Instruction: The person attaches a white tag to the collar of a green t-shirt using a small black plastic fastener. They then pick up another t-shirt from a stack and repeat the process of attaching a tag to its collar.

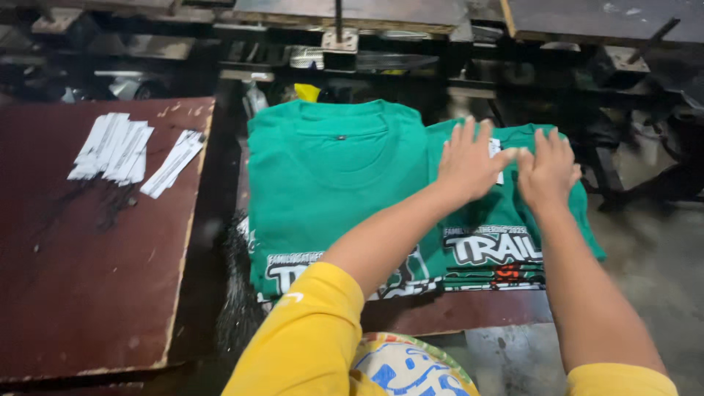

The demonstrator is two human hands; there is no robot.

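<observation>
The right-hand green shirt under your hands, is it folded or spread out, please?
Folded: the right green shirt lies as a narrow stacked rectangle, no sleeves showing, both hands flat on it.

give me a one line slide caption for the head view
Both hands, left hand and right hand, press flat on the right green t-shirt beside another green t-shirt.

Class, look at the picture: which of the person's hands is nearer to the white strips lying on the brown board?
Left. The left hand rests flat on the right-hand green shirt, nearer to the white strips on the brown board. The right hand lies beside it, farther away.
</observation>
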